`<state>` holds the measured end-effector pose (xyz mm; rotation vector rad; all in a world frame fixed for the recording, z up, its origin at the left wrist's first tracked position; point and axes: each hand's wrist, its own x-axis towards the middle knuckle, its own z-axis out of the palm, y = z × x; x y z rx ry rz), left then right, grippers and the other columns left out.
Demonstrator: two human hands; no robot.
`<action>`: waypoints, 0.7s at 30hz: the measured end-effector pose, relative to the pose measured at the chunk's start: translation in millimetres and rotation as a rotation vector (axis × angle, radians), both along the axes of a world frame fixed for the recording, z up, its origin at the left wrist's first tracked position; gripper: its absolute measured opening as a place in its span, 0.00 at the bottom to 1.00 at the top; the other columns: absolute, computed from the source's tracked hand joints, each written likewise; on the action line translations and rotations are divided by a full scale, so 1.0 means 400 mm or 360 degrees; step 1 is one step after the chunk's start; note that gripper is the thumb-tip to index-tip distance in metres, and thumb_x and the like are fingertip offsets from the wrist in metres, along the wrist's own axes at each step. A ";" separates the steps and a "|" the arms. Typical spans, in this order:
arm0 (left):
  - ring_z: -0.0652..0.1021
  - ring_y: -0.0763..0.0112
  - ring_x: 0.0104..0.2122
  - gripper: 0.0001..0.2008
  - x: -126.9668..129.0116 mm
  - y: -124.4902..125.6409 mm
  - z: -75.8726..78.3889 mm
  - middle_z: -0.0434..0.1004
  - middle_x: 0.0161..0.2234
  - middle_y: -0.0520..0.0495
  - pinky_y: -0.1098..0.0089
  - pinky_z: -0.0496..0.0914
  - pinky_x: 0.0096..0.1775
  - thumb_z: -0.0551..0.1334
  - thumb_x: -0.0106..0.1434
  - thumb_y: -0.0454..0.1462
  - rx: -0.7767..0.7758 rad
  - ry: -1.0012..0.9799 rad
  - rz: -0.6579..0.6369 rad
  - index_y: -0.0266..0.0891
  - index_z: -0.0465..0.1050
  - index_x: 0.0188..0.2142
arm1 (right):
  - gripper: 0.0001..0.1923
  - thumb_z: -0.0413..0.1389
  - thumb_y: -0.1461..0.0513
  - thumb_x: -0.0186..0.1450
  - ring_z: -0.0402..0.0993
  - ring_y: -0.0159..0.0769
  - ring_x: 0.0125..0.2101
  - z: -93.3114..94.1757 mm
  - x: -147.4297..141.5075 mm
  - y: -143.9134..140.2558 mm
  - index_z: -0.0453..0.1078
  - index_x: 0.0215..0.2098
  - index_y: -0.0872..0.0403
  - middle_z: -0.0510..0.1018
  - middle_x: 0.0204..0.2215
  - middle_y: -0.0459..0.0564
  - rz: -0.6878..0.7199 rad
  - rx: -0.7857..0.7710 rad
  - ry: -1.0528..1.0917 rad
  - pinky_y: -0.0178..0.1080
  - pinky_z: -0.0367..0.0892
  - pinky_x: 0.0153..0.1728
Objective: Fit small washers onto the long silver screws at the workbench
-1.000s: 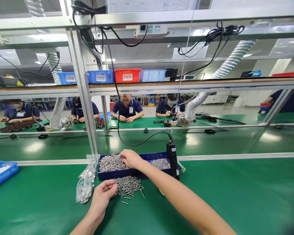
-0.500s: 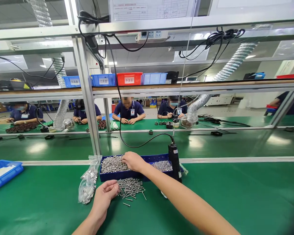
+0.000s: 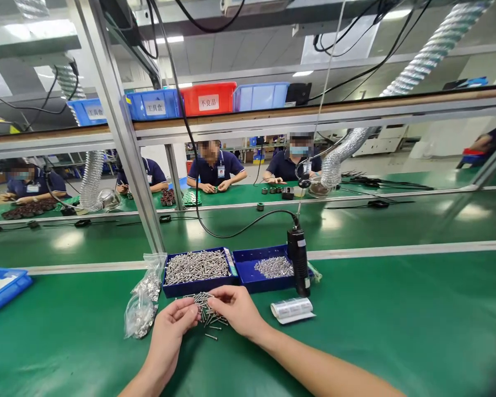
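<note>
While both hands (image 3: 206, 320) pinch, loose screws (image 3: 209, 317) point every way.

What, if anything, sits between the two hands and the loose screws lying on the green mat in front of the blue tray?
Nothing visible does. Both the left hand and the right hand are already at the loose screws on the mat, fingers touching the pile. The blue tray stands just behind it, the plastic bag to the left.

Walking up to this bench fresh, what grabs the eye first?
Two bare hands, the left hand and the right hand, meet over a loose pile of small silver screws on the green bench mat. Just behind sits a dark blue plastic tray heaped with more screws.
</note>
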<state>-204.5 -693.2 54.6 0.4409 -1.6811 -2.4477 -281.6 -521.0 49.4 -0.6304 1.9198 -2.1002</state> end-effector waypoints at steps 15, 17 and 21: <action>0.81 0.69 0.32 0.24 -0.005 -0.005 -0.015 0.84 0.33 0.42 0.72 0.76 0.39 0.78 0.48 0.43 -0.0060 0.0015 -0.0020 0.33 0.78 0.42 | 0.22 0.73 0.51 0.50 0.75 0.34 0.28 -0.023 0.005 -0.013 0.80 0.35 0.58 0.82 0.29 0.51 0.0009 -0.0178 -0.0280 0.36 0.71 0.32; 0.81 0.67 0.36 0.22 -0.004 -0.007 -0.015 0.84 0.36 0.43 0.71 0.76 0.42 0.77 0.50 0.43 -0.0200 0.0106 0.0020 0.35 0.79 0.41 | 0.24 0.75 0.51 0.47 0.74 0.32 0.26 -0.020 0.013 -0.017 0.79 0.34 0.58 0.81 0.26 0.49 0.0025 -0.0262 -0.0468 0.35 0.70 0.30; 0.81 0.63 0.40 0.15 0.001 -0.008 -0.010 0.84 0.38 0.43 0.69 0.76 0.45 0.74 0.54 0.43 -0.0616 0.0308 0.0082 0.37 0.80 0.38 | 0.27 0.76 0.51 0.44 0.73 0.29 0.25 -0.017 0.029 -0.020 0.79 0.34 0.59 0.80 0.25 0.48 0.0094 -0.0336 -0.0743 0.32 0.68 0.30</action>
